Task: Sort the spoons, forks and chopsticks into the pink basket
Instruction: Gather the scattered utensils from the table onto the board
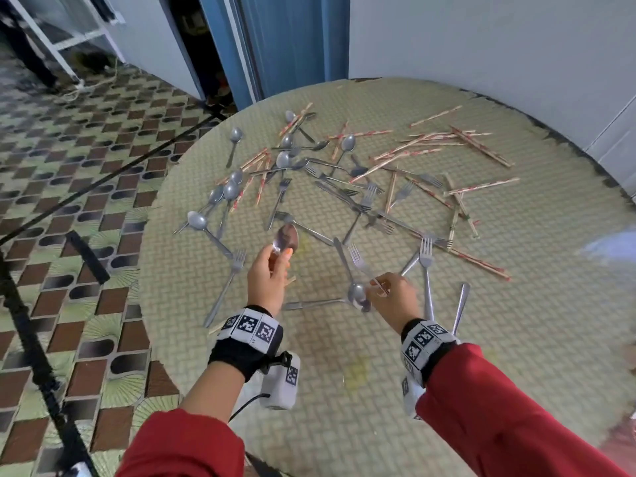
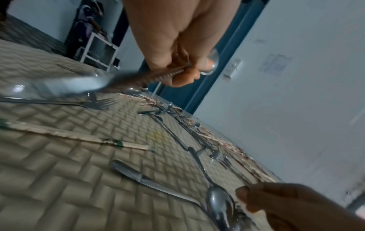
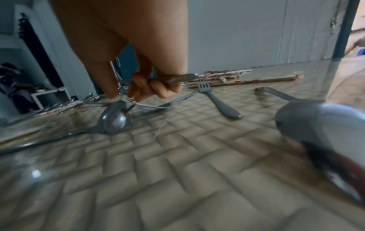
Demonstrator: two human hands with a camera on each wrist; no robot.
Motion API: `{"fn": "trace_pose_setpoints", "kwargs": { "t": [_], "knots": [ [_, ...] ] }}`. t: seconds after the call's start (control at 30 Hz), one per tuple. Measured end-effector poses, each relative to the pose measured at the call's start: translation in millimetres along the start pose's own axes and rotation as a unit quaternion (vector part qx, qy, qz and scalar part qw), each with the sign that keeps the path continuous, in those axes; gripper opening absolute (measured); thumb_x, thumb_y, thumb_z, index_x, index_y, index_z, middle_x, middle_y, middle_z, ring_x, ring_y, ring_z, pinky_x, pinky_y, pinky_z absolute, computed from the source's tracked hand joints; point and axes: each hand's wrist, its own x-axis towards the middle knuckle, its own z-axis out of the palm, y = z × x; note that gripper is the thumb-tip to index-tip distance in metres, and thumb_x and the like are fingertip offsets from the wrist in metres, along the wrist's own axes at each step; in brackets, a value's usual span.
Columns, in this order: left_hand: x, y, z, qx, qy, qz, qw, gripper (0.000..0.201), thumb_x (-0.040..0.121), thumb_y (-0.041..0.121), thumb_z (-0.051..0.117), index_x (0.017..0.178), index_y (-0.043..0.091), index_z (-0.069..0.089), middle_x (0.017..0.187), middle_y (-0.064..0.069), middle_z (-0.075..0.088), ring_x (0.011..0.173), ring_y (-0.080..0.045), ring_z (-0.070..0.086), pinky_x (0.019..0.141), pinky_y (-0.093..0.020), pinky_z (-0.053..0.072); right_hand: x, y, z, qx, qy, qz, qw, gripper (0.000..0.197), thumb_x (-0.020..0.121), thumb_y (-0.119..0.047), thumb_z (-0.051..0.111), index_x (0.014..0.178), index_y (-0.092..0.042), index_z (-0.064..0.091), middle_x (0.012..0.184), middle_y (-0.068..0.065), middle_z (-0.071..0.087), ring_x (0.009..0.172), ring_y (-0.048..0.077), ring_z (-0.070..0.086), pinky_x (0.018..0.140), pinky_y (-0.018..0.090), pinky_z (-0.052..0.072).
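Note:
My left hand [image 1: 278, 259] is raised above the round table [image 1: 344, 390] and grips a spoon [image 1: 287, 237] by its handle, bowl pointing away; its ridged handle [image 2: 171, 73] lies across the curled fingers. My right hand [image 1: 378, 287] pinches a fork [image 1: 356, 256] by the handle [image 3: 177, 79], tines pointing away. It hovers right beside a spoon [image 1: 358, 296] lying on the table. Several spoons [image 1: 230, 191], forks [image 1: 368, 197] and red-patterned chopsticks [image 1: 406, 156] lie scattered over the far half. No pink basket is in view.
A serrated knife [image 2: 138, 176] and a lone chopstick [image 2: 79, 137] lie near my hands. A fork [image 3: 217, 100] and another spoon [image 3: 308, 118] rest to the right of my right hand. The table's left edge drops to a tiled floor [image 1: 69, 201]; a wall stands behind.

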Motion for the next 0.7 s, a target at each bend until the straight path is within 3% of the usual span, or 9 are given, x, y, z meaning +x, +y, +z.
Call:
{"fn": "trace_pose_setpoints", "kwargs": {
  "t": [0.1,0.2,0.3,0.37,0.47,0.6,0.67,0.7],
  "knots": [
    [14,-1,19,0.107,-0.126,0.006,0.986,0.013,0.093,0.015,0.051,0.082,0.01,0.055,0.069,0.002,0.055,0.062,-0.008,0.05,0.059,-0.016,0.043,6,5,-9,0.03,0.056,0.01,0.998,0.019,0.087,-0.026,0.06,0.087,-0.007,0.062,0.092,0.01,0.061,0.081,0.021,0.054,0.068,0.026,0.033],
    [30,-2,42,0.195,-0.236,0.047,0.951,0.011,0.091,0.008,0.052,0.093,0.001,0.061,0.08,-0.01,0.058,0.069,-0.019,0.054,0.069,-0.027,0.042,17,12,-21,0.033,0.076,0.028,0.996,0.016,0.09,-0.022,0.057,0.091,-0.007,0.061,0.085,0.013,0.064,0.082,0.029,0.059,0.067,0.027,0.036],
    [43,-5,62,0.265,-0.334,0.114,0.897,0.021,0.087,0.002,0.055,0.106,-0.005,0.062,0.096,-0.018,0.057,0.086,-0.029,0.057,0.076,-0.023,0.04,28,22,-29,-0.039,0.012,0.015,0.999,0.022,0.084,-0.013,0.06,0.105,-0.013,0.064,0.094,0.011,0.066,0.089,0.029,0.061,0.07,0.026,0.042],
    [52,-9,72,0.285,-0.39,0.121,0.867,0.028,0.086,-0.003,0.053,0.112,-0.001,0.063,0.103,-0.017,0.055,0.091,-0.028,0.058,0.083,-0.022,0.042,31,27,-32,-0.105,-0.046,0.002,0.993,0.03,0.081,-0.015,0.063,0.111,-0.02,0.063,0.107,0.01,0.06,0.1,0.028,0.059,0.082,0.033,0.048],
    [65,-19,84,0.328,-0.448,0.137,0.82,0.034,0.083,-0.008,0.052,0.114,0.001,0.062,0.11,-0.015,0.053,0.101,-0.025,0.055,0.091,-0.021,0.04,37,31,-32,-0.167,-0.064,-0.009,0.984,0.038,0.084,-0.008,0.056,0.118,-0.024,0.059,0.117,0.009,0.051,0.106,0.03,0.056,0.095,0.039,0.043],
    [77,-30,94,0.383,-0.49,0.175,0.763,0.032,0.085,-0.004,0.055,0.116,-0.002,0.059,0.114,-0.015,0.048,0.105,-0.028,0.054,0.098,-0.034,0.039,47,30,-39,-0.251,-0.082,-0.035,0.964,0.042,0.086,-0.006,0.055,0.124,-0.023,0.051,0.122,0.008,0.045,0.098,0.03,0.058,0.093,0.034,0.036],
    [82,-35,96,0.409,-0.488,0.208,0.743,0.029,0.086,-0.002,0.056,0.114,-0.007,0.056,0.111,-0.013,0.046,0.103,-0.028,0.053,0.094,-0.025,0.039,51,29,-44,-0.283,-0.08,-0.043,0.955,0.039,0.087,-0.008,0.056,0.123,-0.022,0.052,0.121,0.007,0.042,0.093,0.027,0.055,0.093,0.032,0.033],
    [85,-38,96,0.416,-0.481,0.222,0.739,0.028,0.087,-0.002,0.053,0.114,-0.009,0.054,0.106,-0.01,0.045,0.099,-0.026,0.053,0.086,-0.017,0.039,52,28,-45,-0.301,-0.076,-0.052,0.949,0.036,0.087,-0.011,0.057,0.121,-0.023,0.053,0.119,0.006,0.041,0.093,0.025,0.053,0.092,0.032,0.032]
  ]
}}
